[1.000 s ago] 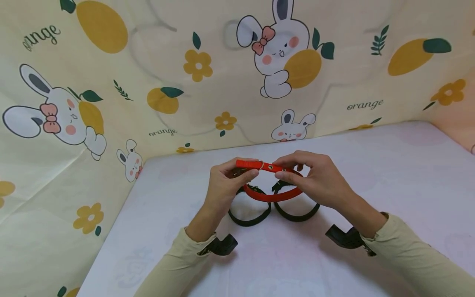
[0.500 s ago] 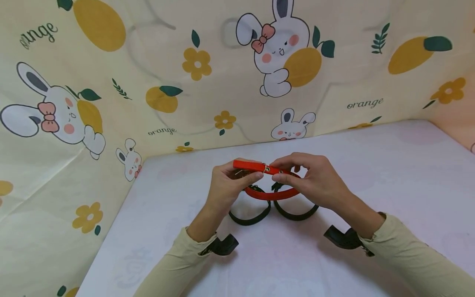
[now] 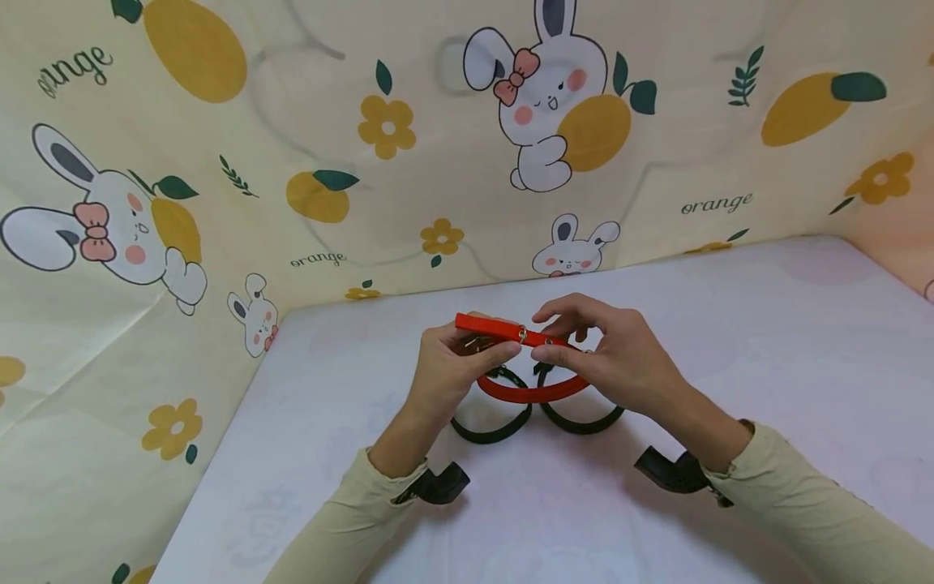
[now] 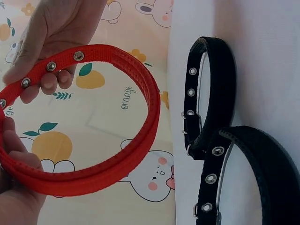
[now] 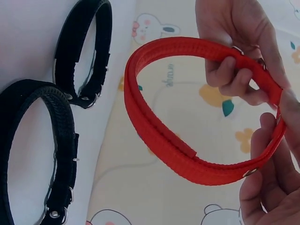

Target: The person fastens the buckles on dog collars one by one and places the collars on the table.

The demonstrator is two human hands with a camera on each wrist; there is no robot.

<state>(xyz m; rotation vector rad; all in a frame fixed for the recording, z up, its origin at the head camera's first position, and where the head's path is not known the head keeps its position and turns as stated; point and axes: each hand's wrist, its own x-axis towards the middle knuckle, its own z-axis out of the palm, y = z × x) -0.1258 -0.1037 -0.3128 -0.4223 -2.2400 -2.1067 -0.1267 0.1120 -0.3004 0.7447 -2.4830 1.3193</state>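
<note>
A red pet collar (image 3: 536, 394), closed into a loop with metal eyelets along its strap, is held up above the table between both hands. My left hand (image 3: 448, 365) pinches it by the buckle end, thumb in front, and the strap end sticks out to the left past those fingers. On the other side my right hand (image 3: 620, 353) pinches the eyelet strap (image 4: 65, 60) between thumb and fingers, its index finger raised. A metal ring (image 3: 522, 334) shows between the two thumbs. Below the red loop lie two black collars (image 3: 490, 438) (image 3: 584, 426), both fastened into loops.
The two black collars stand on edge side by side on the white table (image 3: 525, 519). A cream cloth (image 3: 409, 195) printed with rabbits and oranges hangs behind and at the left. Black wrist mounts (image 3: 441, 484) jut out from both sleeves.
The hands have drawn slightly closer together. The red strap end reaches a little farther left, and fewer eyelets show between the thumbs. My right index finger has lifted a bit.
</note>
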